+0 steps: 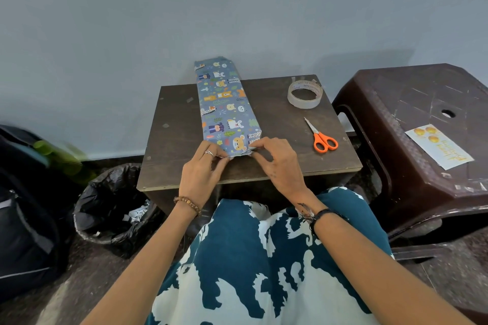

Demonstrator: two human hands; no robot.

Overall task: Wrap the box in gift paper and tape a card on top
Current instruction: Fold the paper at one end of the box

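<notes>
One small dark table (pixel 277 140), and lying along it from six o'clock up to twelve is the one long box (pixel 227 103), already sleeved in blue animal-print gift paper. Both hands are on its near end — the left hand (pixel 203 174) pinches the paper flap at the left corner, the right hand (pixel 277 163) pinches the one at the right. To my eye this end-fold wants crisp creases pulled tight against the box before any tape goes on. At one o'clock, one tape roll (pixel 305 94); at three, one pair of orange scissors (pixel 320 137). One card (pixel 438 146) waits on the brown stool (pixel 396 103) — far right.
</notes>
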